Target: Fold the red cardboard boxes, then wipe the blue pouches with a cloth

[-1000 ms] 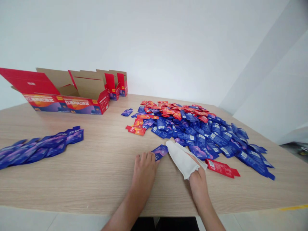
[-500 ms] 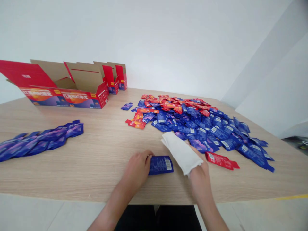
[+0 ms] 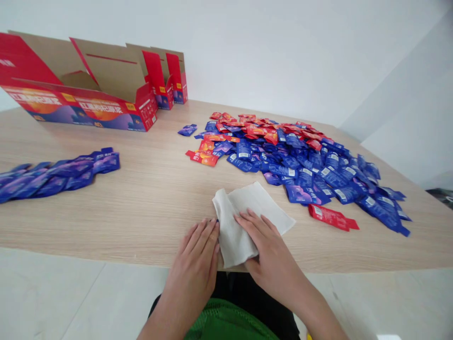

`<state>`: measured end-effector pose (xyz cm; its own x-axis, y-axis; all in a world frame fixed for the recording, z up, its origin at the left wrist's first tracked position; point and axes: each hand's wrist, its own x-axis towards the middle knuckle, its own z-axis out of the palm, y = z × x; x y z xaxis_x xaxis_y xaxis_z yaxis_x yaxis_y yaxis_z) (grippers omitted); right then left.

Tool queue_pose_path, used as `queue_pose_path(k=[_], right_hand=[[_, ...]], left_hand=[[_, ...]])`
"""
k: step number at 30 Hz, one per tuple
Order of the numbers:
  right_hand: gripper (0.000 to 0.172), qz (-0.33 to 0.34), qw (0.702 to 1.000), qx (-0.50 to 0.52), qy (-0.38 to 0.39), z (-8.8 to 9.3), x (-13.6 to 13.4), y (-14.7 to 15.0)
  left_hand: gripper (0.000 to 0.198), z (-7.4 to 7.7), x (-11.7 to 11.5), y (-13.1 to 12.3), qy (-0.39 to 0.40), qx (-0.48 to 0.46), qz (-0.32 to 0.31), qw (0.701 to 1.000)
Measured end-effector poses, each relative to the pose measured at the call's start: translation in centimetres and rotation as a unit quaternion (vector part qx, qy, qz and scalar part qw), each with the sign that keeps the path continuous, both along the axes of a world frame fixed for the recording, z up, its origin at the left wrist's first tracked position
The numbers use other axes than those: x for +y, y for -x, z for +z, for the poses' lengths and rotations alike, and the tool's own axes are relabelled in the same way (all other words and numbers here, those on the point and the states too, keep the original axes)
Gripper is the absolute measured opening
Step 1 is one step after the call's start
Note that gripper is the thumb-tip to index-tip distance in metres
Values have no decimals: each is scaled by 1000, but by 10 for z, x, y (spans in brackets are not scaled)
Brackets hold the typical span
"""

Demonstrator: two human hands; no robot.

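A folded white cloth [image 3: 237, 236] lies on the table's near edge, over the spot where the blue pouch was. My right hand [image 3: 267, 245] presses down on this cloth, fingers extended across it and thumb at its lower edge, keeping hold of it. Flat at the cloth's left edge lies my left hand [image 3: 198, 252], fingers stretched out side by side. Only a tiny dark blue bit peeks out by its fingertips; the rest of the pouch is hidden. To the right rests a red pouch [image 3: 331, 216], beside a big heap of blue pouches [image 3: 304, 177].
Red pouches [image 3: 262, 130] top the back of the heap. Overlapping blue pouches [image 3: 63, 177] form a row at the left. An open red carton [image 3: 102, 111] stands back left, with narrower open cartons [image 3: 180, 87] beside it. A single blue pouch [image 3: 187, 130] lies apart.
The cloth came down from the air onto the pouch and spread out under my right hand. My left hand changed from pinching the pouch's end to lying flat. The view tilted downward.
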<state>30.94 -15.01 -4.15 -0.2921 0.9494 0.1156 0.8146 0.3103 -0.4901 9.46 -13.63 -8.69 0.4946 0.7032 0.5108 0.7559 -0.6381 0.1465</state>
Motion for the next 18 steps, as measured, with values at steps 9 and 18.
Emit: queue_pose_path(k=[9, 18], right_hand=[[70, 11, 999, -52, -12, -12, 8, 30], [68, -102, 989, -81, -76, -32, 0, -19]], left_hand=[[45, 4, -12, 0, 24, -7, -31, 999], [52, 2, -16, -4, 14, 12, -26, 999]])
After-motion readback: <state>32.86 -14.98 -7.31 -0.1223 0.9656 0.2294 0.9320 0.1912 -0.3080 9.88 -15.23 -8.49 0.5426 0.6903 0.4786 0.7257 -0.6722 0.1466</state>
